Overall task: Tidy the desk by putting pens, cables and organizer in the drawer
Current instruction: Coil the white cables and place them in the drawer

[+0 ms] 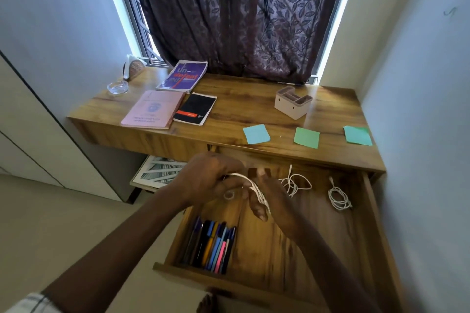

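Nearest, below the fingers of both hands, a bunch of pens (212, 246) lies in the front left corner of the open drawer (264, 256). Above the drawer, the left hand (211, 178) and the right hand (272, 198) meet, both curled around a white cable (256, 192) bundled between them; the left fingers (229, 165) are closed on its upper end, and the right fingers (256, 207) have its loops wrapped across them. Just right of the right hand, a loose white cable (295, 181) lies on the drawer floor, and farther right a coiled white cable (339, 197) lies near the drawer's right wall. Beyond the fingers, on the desk (236, 114), three sticky notes (306, 138) lie in a row near the front edge. Farther back to the right stands the organizer (292, 102). To the left lie a black notebook (195, 108), a pink booklet (152, 109), a purple book (183, 76) and a glass dish (117, 87). A dark curtain (236, 12) hangs behind.
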